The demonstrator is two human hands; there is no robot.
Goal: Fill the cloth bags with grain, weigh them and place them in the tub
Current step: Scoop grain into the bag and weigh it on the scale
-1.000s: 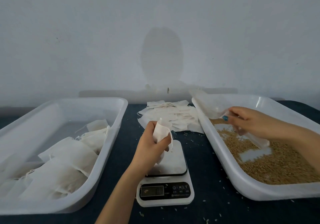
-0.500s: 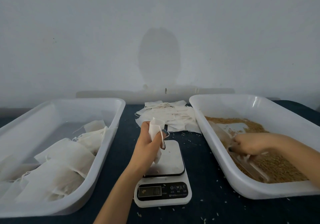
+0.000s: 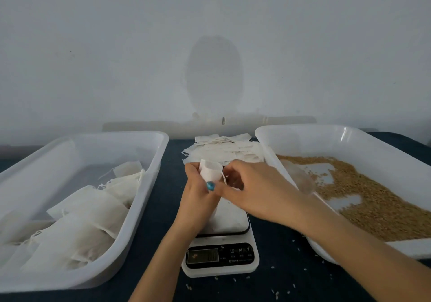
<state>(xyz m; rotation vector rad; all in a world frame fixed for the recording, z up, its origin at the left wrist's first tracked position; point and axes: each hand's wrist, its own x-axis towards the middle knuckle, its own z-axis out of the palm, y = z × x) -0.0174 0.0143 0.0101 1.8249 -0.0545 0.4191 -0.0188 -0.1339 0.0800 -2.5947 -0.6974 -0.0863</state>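
A: Where's the cloth bag [image 3: 210, 172] sitting rn?

B: Centre of frame, just above the scale [image 3: 229, 222]. Left hand [image 3: 198, 199] is gripping it upright, fingers wrapping round its lower part, mouth of the bag poking out the top.

A: And the right hand [image 3: 254, 189]?

B: Coming in from the lower right, arm crossing over the near-left corner of the grain tub [image 3: 349, 130]. It's touching the bag's right side. Fingers are curling round a clear scoop [image 3: 300, 180] w/ the wide end trailing back over the tub; the scoop's front end is at the bag's mouth. Can't tell how much is in it, too see-through.

A: Containers?

B: Right of frame: white tub w/ brown grain [image 3: 373, 199] spreading over most of the floor, a few bare patches showing. Left of frame: the other white tub [image 3: 149, 178], holding filled bags [image 3: 93, 213] w/ drawstrings, piling toward its near end; far end is bare.

A: Anything btwn the tubs?

B: Stack of flat empty bags [image 3: 233, 150] lying at centre, behind the hands, just beside the grain tub's rim. Scale is sitting in front of that, display facing the bottom of the frame, readout too blurry to read. Loose grains [image 3: 277, 294] are scattering over the dark tabletop [image 3: 158, 250] near the scale.
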